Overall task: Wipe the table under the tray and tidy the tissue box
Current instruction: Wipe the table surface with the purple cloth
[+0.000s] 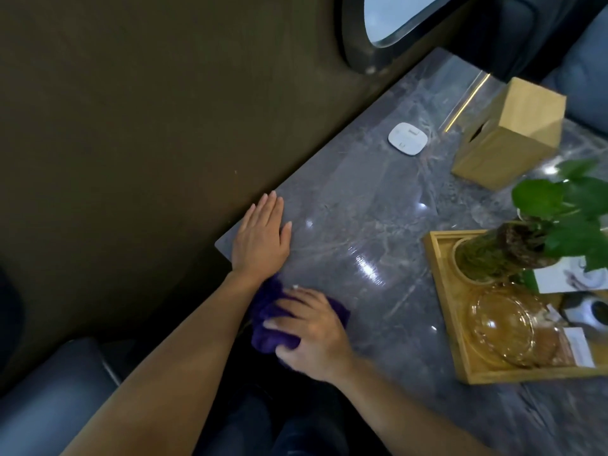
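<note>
A grey marble table (355, 205) runs from lower centre to upper right. My right hand (312, 330) grips a bunched purple cloth (268, 334) at the table's near edge. My left hand (261, 235) lies flat, fingers together, palm down on the table's near left corner. A wooden tray (441, 291) sits at the right, holding a potted green plant (513, 248), an amber glass dish (506, 324) and some cards. A wooden tissue box (513, 133) stands farther back on the table, apart from the tray.
A small white square device (407, 138) lies on the table near the wall. A dark olive wall (131, 126) borders the table's left side, with an oval window (388, 18) above. Blue-grey seat cushions (49, 399) show at lower left and upper right.
</note>
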Demonstrator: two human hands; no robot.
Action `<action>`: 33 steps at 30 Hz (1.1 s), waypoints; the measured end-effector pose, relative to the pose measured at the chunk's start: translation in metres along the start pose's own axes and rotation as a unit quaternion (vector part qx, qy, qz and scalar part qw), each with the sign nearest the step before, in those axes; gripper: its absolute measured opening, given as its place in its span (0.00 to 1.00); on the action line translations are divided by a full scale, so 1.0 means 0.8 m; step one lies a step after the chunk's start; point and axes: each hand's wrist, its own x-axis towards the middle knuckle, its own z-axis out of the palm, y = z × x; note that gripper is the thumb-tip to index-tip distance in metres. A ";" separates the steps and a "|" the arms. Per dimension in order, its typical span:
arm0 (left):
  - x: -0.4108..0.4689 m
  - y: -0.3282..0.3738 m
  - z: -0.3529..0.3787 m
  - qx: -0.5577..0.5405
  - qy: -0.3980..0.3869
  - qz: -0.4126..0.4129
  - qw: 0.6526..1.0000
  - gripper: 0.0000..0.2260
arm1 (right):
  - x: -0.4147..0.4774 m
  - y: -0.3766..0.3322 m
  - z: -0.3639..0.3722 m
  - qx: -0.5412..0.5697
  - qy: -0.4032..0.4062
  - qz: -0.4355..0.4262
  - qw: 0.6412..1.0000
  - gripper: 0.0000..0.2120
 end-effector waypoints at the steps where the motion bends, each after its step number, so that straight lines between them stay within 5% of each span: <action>1: 0.000 0.000 -0.001 0.000 -0.003 0.002 1.000 0.24 | -0.007 -0.006 0.005 0.007 -0.004 -0.007 1.000 0.11; 12: 0.002 0.007 -0.021 -0.074 -0.054 -0.014 0.996 0.24 | -0.055 -0.040 -0.012 0.055 -0.187 0.015 0.981 0.15; 23: -0.078 0.149 -0.018 -0.149 0.004 0.128 0.981 0.25 | -0.103 -0.018 -0.122 -0.023 0.043 0.024 0.998 0.12; 33: -0.147 0.297 0.051 -0.121 -0.049 0.232 0.964 0.27 | -0.258 0.018 -0.246 -0.164 0.255 0.203 0.931 0.13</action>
